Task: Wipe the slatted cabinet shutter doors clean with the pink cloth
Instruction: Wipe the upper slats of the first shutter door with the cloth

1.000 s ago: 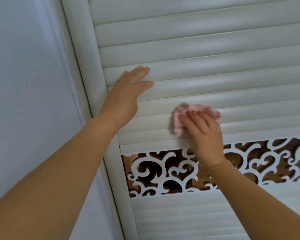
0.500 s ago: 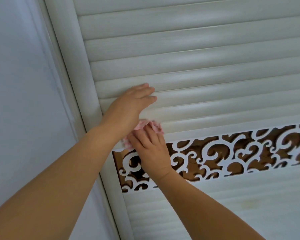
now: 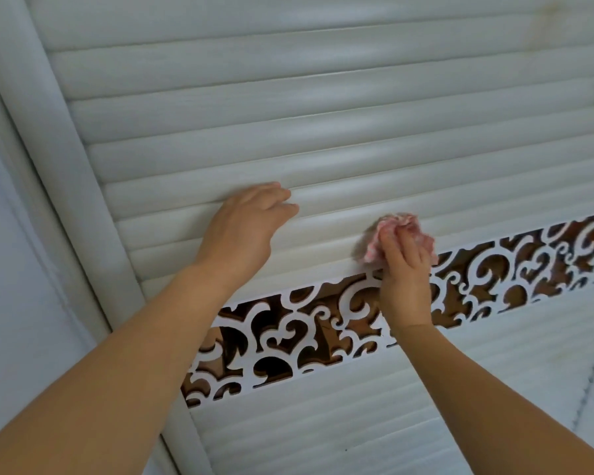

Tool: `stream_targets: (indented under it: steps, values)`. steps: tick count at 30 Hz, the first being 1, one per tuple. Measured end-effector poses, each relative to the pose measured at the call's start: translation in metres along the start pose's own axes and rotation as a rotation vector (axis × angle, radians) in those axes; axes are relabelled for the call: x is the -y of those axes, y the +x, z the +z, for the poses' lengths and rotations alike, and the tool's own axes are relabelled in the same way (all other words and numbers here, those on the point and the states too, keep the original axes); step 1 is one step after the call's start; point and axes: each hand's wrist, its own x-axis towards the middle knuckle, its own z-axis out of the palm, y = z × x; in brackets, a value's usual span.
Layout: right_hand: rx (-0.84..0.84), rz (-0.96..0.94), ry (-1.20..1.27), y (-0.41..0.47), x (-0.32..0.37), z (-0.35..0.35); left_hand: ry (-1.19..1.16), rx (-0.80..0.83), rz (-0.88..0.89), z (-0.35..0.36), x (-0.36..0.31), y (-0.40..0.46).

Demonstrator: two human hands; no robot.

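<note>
Right hand [image 3: 405, 269] presses bunched pink cloth [image 3: 400, 240] on lowest slats of upper shutter door [image 3: 323, 149], just above fretwork band [image 3: 323, 320]. Left hand [image 3: 246, 228] flat, fingers straight, braces slats. Judged mid-task: yellowish stain [image 3: 559, 25] top right, lower slats [image 3: 357, 423] apparently unwiped.

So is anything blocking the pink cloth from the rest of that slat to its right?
Nothing visible does. The right hand presses the crumpled pink cloth onto a white slat, bare to its right; the left hand rests flat on the other side.
</note>
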Motion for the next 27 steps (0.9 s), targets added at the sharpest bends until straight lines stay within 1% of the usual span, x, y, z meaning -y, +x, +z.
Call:
stream_targets:
  steps: [2, 4, 6, 7, 8, 11, 12, 13, 15, 19, 21, 22, 23, 25, 26, 27]
  values:
    - [-0.046, 0.192, 0.056, 0.015, -0.015, -0.014, -0.001, 0.007, 0.007, 0.007, -0.009, 0.009]
    - [-0.09, 0.315, 0.049, 0.032, -0.02, -0.022, 0.005, 0.007, 0.035, 0.015, -0.019, 0.019]
    - [-0.08, 0.417, 0.047, 0.041, -0.011, -0.021, 0.018, 0.005, 0.061, 0.023, -0.026, 0.028]
    - [-0.051, 0.426, 0.043, 0.039, -0.004, -0.017, 0.033, 0.0, 0.072, 0.027, -0.03, 0.032]
    - [-0.024, 0.386, 0.044, 0.035, 0.004, -0.014, 0.043, -0.004, 0.088, 0.031, -0.035, 0.038]
    - [0.035, 0.081, -0.003, 0.014, 0.016, -0.005, 0.077, -0.021, 0.12, 0.04, -0.049, 0.054]
    - [0.056, 0.028, -0.02, 0.012, 0.013, -0.006, 0.097, -0.02, 0.123, 0.042, -0.053, 0.059]
    - [0.064, 0.015, -0.028, 0.018, 0.006, -0.011, 0.118, -0.016, 0.125, 0.044, -0.057, 0.064]
    - [0.062, 0.076, -0.034, 0.037, -0.01, -0.023, 0.161, -0.015, 0.117, 0.048, -0.063, 0.07]
    - [-0.004, 0.34, 0.019, 0.091, -0.046, -0.048, 0.213, -0.021, 0.089, 0.052, -0.07, 0.08]
    - [-0.007, 0.389, 0.034, 0.1, -0.05, -0.05, 0.249, -0.019, 0.078, 0.053, -0.073, 0.084]
    - [0.016, 0.359, 0.009, 0.096, -0.046, -0.047, 0.259, -0.007, 0.073, 0.055, -0.075, 0.088]
    - [0.04, 0.267, -0.036, 0.089, -0.041, -0.044, 0.265, -0.002, 0.072, 0.056, -0.079, 0.094]
    - [0.072, 0.007, -0.054, 0.068, -0.026, -0.033, 0.26, -0.002, 0.068, 0.059, -0.086, 0.105]
    - [0.1, -0.136, -0.075, 0.059, -0.024, -0.029, 0.252, -0.006, 0.069, 0.06, -0.091, 0.111]
    - [0.125, -0.239, -0.088, 0.055, -0.029, -0.027, 0.252, -0.016, 0.077, 0.061, -0.095, 0.118]
